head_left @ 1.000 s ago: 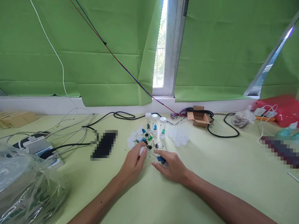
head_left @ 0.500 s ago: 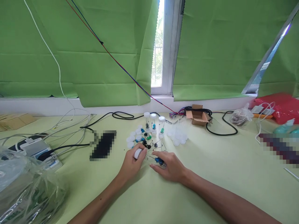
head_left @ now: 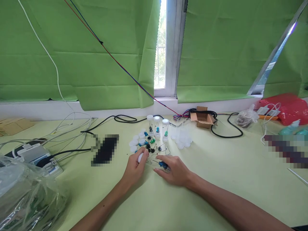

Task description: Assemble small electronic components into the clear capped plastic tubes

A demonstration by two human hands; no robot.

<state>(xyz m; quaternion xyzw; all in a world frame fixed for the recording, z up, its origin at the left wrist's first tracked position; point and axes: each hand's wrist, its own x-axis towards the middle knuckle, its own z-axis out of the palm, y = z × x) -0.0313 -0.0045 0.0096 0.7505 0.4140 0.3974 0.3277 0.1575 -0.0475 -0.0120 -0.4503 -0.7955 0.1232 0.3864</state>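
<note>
My left hand (head_left: 135,165) is closed on a white cap (head_left: 140,157), held between thumb and fingers. Opposite it, my right hand (head_left: 176,170) curls around what looks like a clear vial lying sideways, its outline faint. Inside shows a blue component (head_left: 163,165) with thin metal leads pointing left. Whether the cap sits on this vial I cannot tell. Just beyond my hands lie loose black components (head_left: 151,150), a green one (head_left: 152,141) and white caps (head_left: 133,149). Three capped vials (head_left: 165,130) stand upright behind them, each with a component inside.
Translucent empty vials (head_left: 184,141) cluster right of the standing ones. Farther back are a small open cardboard box (head_left: 203,118) and black cable (head_left: 228,136). At left lie a pixelated dark object (head_left: 106,150), a power strip (head_left: 49,160) and a plastic bag (head_left: 31,195).
The view has shifted slightly, moving the scene a little to the left. My left hand has tilted a bit around the white cap; my right hand keeps its hold.
</note>
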